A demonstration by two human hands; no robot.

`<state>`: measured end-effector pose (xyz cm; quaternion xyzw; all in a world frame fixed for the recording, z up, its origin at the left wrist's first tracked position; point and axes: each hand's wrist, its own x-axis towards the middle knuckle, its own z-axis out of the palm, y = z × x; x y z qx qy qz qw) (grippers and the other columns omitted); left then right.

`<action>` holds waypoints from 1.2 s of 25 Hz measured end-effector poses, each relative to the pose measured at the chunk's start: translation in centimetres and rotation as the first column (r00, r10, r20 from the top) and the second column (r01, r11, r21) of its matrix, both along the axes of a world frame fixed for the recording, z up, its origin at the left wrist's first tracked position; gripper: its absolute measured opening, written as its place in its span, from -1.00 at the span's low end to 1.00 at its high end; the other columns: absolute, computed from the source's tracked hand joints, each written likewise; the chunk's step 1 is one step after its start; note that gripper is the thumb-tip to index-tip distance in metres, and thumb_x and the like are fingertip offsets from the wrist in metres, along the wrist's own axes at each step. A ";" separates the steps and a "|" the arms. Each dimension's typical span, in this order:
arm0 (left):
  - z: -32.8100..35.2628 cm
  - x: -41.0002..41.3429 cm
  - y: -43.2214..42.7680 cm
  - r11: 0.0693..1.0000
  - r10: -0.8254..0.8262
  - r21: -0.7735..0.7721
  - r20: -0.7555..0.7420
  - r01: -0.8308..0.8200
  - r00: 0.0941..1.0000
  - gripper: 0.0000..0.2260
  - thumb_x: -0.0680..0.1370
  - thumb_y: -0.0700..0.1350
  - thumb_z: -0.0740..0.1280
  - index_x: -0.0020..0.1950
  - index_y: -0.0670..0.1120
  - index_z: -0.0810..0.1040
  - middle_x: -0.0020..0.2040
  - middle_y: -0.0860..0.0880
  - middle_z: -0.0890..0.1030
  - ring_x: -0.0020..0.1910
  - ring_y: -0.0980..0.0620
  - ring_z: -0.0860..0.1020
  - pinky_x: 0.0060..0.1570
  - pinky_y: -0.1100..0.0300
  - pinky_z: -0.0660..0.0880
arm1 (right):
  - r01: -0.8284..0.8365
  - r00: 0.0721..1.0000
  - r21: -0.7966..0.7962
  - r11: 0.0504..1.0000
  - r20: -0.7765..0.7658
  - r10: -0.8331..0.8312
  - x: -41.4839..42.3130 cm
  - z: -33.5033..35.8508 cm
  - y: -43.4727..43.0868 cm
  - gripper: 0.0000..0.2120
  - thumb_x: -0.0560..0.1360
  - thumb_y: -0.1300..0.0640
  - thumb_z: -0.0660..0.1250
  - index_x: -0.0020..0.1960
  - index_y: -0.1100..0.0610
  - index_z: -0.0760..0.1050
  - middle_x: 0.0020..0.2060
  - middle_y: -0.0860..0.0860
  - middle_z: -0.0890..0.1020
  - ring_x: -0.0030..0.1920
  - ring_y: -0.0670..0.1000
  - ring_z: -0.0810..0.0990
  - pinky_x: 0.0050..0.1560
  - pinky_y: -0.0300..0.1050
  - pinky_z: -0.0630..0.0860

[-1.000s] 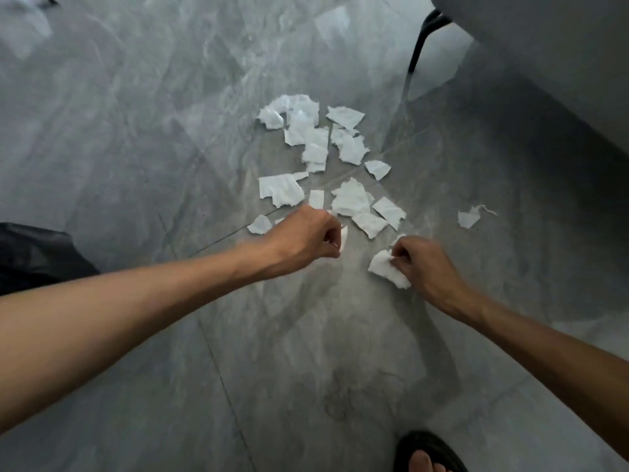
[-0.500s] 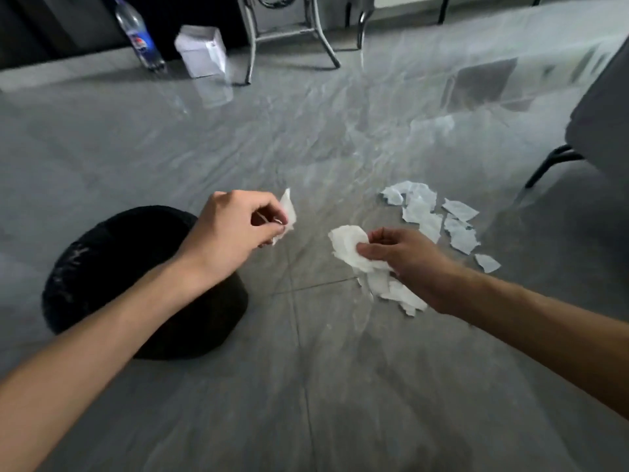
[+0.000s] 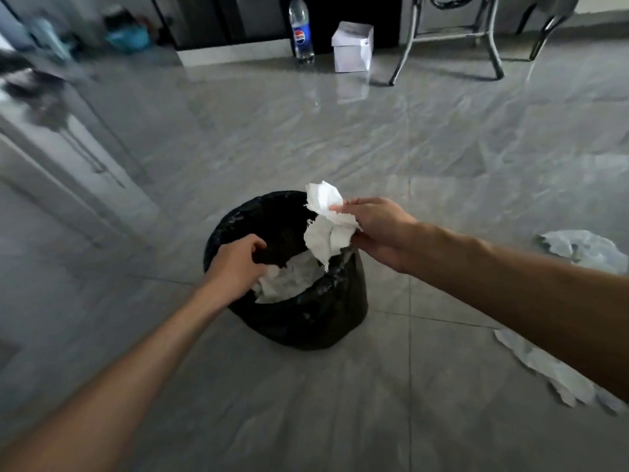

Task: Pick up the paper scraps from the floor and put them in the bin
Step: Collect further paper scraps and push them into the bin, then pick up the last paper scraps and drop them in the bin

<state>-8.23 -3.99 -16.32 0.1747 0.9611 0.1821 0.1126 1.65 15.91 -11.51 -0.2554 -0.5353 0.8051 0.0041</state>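
Note:
A black bag-lined bin (image 3: 306, 321) stands on the grey tiled floor in the middle of the view, with white paper (image 3: 289, 282) lying inside it. My left hand (image 3: 238, 265) is over the bin's mouth, thumb and fingers apart, with nothing clearly held. My right hand (image 3: 377, 229) pinches a bunch of white paper scraps (image 3: 325, 226) just above the bin's right rim. More scraps lie on the floor at the right: a pile (image 3: 582, 248) beyond my right forearm and a strip (image 3: 544, 369) partly hidden under it.
At the back stand a Pepsi bottle (image 3: 301, 32), a white box (image 3: 352, 46) and metal chair legs (image 3: 452, 35). A pale door frame (image 3: 61, 185) runs along the left. Bare tiles surround the bin.
My view swung left from the scrap pile to the bin. Both hands carried scraps over it; the left hand has opened over the bin's mouth, the right still holds its bunch.

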 end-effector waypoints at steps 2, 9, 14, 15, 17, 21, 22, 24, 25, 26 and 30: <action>0.3 0.0 -0.1 0.997 0.046 0.073 -0.079 -0.041 0.996 -0.59 0.41 -0.24 0.37 0.26 -0.09 0.49 0.22 -0.13 0.57 0.10 -0.12 0.57 0.07 0.09 0.45 | 0.005 0.996 0.008 1.000 0.086 -0.006 -1.6 -0.6 -1.1 -0.95 0.49 0.36 0.30 -0.06 0.30 0.50 -0.22 0.17 0.55 -0.26 0.07 0.58 -0.27 -0.10 0.63; 3.3 6.6 7.2 0.917 -0.213 0.273 -0.281 0.291 0.936 -0.58 0.41 -0.28 0.29 0.26 -0.07 0.41 0.25 -0.09 0.48 0.21 -0.06 0.47 0.16 0.18 0.36 | -0.184 0.982 0.272 0.944 0.094 0.164 4.0 -0.9 4.0 -0.74 0.54 0.37 0.17 0.18 0.25 0.51 0.19 0.28 0.55 0.12 0.13 0.62 0.09 0.02 0.60; 1.1 14.9 15.9 0.789 -0.543 0.256 -0.137 0.559 0.829 -0.62 0.42 -0.26 0.30 0.24 -0.11 0.46 0.22 -0.13 0.51 0.18 -0.10 0.50 0.08 0.23 0.33 | -0.337 0.926 0.522 0.783 0.334 0.176 19.5 -4.5 10.9 -0.82 0.49 0.32 0.31 0.06 0.19 0.58 -0.12 0.10 0.68 -0.24 -0.07 0.65 -0.12 -0.16 0.61; 0.0 16.8 17.4 0.773 -0.596 0.228 -0.059 0.592 0.801 -0.62 0.42 -0.24 0.31 0.24 -0.10 0.46 0.21 -0.14 0.53 0.16 -0.10 0.51 0.01 0.26 0.31 | -0.419 0.884 0.558 0.716 0.431 0.181 23.4 -6.2 11.5 -0.81 0.47 0.30 0.34 0.07 0.18 0.59 -0.16 0.06 0.67 -0.29 -0.12 0.62 -0.14 -0.17 0.58; -2.5 20.4 19.7 0.719 -0.693 0.156 0.084 0.677 0.716 -0.62 0.43 -0.20 0.34 0.25 -0.10 0.48 0.19 -0.16 0.56 0.15 -0.10 0.53 -0.04 0.26 0.31 | -0.588 0.762 0.579 0.565 0.631 0.147 31.2 -10.5 11.6 -0.71 0.41 0.14 0.43 0.13 0.11 0.58 -0.13 -0.02 0.67 -0.26 -0.15 0.59 -0.12 -0.20 0.51; -7.0 25.7 22.3 0.584 -0.795 0.096 0.269 0.806 0.544 -0.63 0.43 -0.17 0.35 0.24 -0.08 0.48 0.20 -0.11 0.56 0.06 -0.04 0.55 -0.04 0.21 0.40 | -0.741 0.594 0.505 0.442 0.800 0.081 42.8 -19.1 6.1 -0.30 0.24 -0.23 0.47 0.31 -0.09 0.34 0.17 0.01 0.49 0.12 0.05 0.53 0.05 -0.10 0.48; -8.1 26.8 22.9 0.561 -0.804 0.086 0.297 0.824 0.516 -0.64 0.44 -0.16 0.35 0.23 -0.08 0.48 0.21 -0.11 0.56 0.08 -0.06 0.55 -0.02 0.18 0.43 | -0.749 0.616 0.546 0.375 0.782 0.094 44.3 -20.7 4.4 -0.27 0.22 -0.24 0.46 0.31 -0.12 0.30 0.19 0.01 0.44 0.14 0.07 0.50 0.02 -0.07 0.49; -10.1 28.3 23.8 0.522 -0.812 0.057 0.340 0.851 0.475 -0.64 0.44 -0.16 0.36 0.23 -0.09 0.48 0.23 -0.13 0.55 0.11 -0.09 0.55 0.02 0.15 0.45 | -0.746 0.664 0.632 0.209 0.732 0.155 45.5 -22.9 1.9 -0.36 0.27 -0.15 0.42 0.28 -0.10 0.29 0.18 0.03 0.42 0.13 0.10 0.48 -0.09 -0.04 0.49; -10.8 28.8 24.0 0.509 -0.812 0.044 0.358 0.860 0.462 -0.65 0.45 -0.16 0.36 0.23 -0.09 0.49 0.23 -0.14 0.55 0.12 -0.09 0.55 0.02 0.16 0.45 | -0.726 0.687 0.669 0.156 0.702 0.188 45.5 -23.5 1.3 -0.48 0.32 -0.09 0.38 0.24 -0.06 0.34 0.16 0.04 0.46 0.11 0.12 0.50 -0.13 -0.03 0.48; -11.5 29.1 24.2 0.501 -0.809 0.037 0.373 0.864 0.454 -0.65 0.45 -0.15 0.36 0.23 -0.08 0.49 0.24 -0.14 0.54 0.12 -0.09 0.55 0.01 0.17 0.44 | -0.701 0.711 0.699 0.141 0.670 0.212 45.3 -23.8 1.2 -0.62 0.38 -0.01 0.33 0.18 -0.01 0.41 0.12 0.06 0.52 0.08 0.13 0.54 -0.15 -0.03 0.48; -13.1 29.0 24.8 0.497 -0.811 0.030 0.371 0.867 0.452 -0.68 0.44 -0.12 0.35 0.20 -0.02 0.50 0.23 -0.09 0.55 0.10 -0.05 0.55 -0.07 0.19 0.38 | -0.428 0.865 0.757 0.493 0.501 -0.019 44.4 -23.8 5.3 -0.87 0.38 0.20 0.34 -0.10 0.14 0.62 -0.12 0.09 0.69 -0.09 0.09 0.64 -0.08 -0.15 0.45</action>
